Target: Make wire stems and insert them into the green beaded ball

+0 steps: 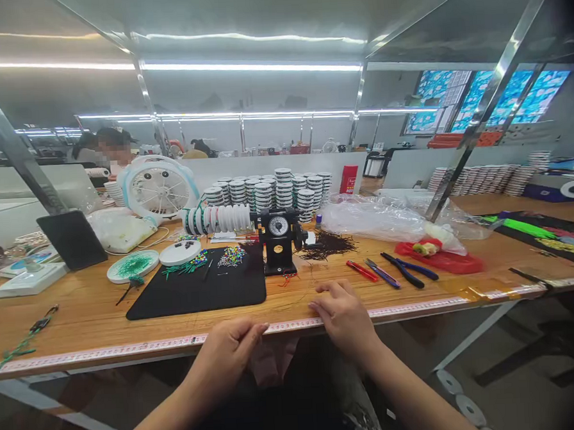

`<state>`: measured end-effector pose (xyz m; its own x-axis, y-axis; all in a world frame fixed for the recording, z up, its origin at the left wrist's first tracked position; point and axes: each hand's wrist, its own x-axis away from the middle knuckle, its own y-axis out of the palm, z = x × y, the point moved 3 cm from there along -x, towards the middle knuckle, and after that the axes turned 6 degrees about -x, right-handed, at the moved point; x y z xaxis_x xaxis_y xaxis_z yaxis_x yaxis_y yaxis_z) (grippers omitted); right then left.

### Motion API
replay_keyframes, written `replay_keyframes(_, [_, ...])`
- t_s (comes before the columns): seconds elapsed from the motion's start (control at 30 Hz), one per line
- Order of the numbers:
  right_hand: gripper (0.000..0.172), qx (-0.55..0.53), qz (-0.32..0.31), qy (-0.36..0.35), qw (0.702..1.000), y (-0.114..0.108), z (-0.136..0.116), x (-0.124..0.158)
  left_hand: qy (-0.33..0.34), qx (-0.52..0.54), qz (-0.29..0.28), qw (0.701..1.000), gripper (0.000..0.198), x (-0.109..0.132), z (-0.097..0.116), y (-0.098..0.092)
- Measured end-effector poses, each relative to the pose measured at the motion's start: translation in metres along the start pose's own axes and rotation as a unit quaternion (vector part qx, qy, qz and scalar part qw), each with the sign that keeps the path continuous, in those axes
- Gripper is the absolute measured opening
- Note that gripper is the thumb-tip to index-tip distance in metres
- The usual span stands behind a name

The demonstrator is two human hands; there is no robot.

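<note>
Over the table's front edge, my left hand (231,347) is closed, its thumb pressed against the curled index finger. My right hand (344,316) hovers above the same edge to the right, thumb and index finger drawn together in a pinch. Whatever thin thing sits in either pinch is too small to make out. Below both hands runs a printed measuring tape (168,344) along the edge. Straight ahead stands a black winding device (279,244) with a round dial, and a row of white spools (220,219) extends to its left. Red cord ends (288,278) lie at its base.
A black mat (199,296) carries colourful beads (232,256). White dishes (133,266) sit left of it. At right lie a red-handled tool (362,271), a blue cutter (382,273) and pliers (410,270). Stacked spools (263,196) and a fan (160,188) stand behind. A person (113,150) is beyond.
</note>
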<state>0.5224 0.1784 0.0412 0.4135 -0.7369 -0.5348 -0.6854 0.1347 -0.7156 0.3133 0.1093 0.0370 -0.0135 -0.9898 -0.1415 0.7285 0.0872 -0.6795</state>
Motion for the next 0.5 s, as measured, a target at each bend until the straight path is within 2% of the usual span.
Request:
replay_keyframes(0.03, [0.015,-0.05,-0.001,0.0,0.999,0.002,-0.008,0.001,-0.005,-0.01,-0.011,1.0,0.044,0.0,0.003,0.005])
replay_keyframes(0.07, [0.02,-0.121,-0.023,0.006,0.992,0.006,-0.016,0.002,-0.005,-0.008,-0.023,1.0,0.044,0.0,0.007,0.01])
replay_keyframes(0.1, [0.036,-0.204,-0.061,0.022,0.977,0.012,-0.025,0.003,0.0,0.004,-0.038,0.999,0.043,-0.001,0.011,0.014])
replay_keyframes(0.13, [0.051,-0.288,-0.106,0.049,0.95,0.019,-0.032,0.005,0.008,0.021,-0.053,0.998,0.041,-0.002,0.015,0.017])
replay_keyframes(0.17, [0.058,-0.362,-0.149,0.083,0.917,0.027,-0.037,0.005,0.014,0.036,-0.065,0.997,0.039,-0.003,0.017,0.018])
replay_keyframes(0.2, [0.056,-0.417,-0.181,0.12,0.883,0.034,-0.039,0.006,0.014,0.046,-0.075,0.996,0.038,-0.006,0.018,0.018])
replay_keyframes(0.27, [0.032,-0.469,-0.204,0.176,0.841,0.044,-0.036,0.004,0.001,0.036,-0.085,0.996,0.038,-0.017,0.015,0.013])
replay_keyframes(0.3, [0.023,-0.471,-0.2,0.192,0.837,0.047,-0.032,0.002,-0.013,0.015,-0.08,0.997,0.039,-0.024,0.011,0.008])
replay_keyframes(0.33, [0.021,-0.464,-0.194,0.199,0.841,0.049,-0.028,0.0,-0.026,-0.008,-0.072,0.997,0.041,-0.032,0.006,0.002])
replay_keyframes(0.5, [0.023,-0.363,-0.118,0.159,0.911,0.047,-0.02,-0.006,-0.07,-0.097,-0.002,0.993,0.04,-0.076,-0.022,-0.032])
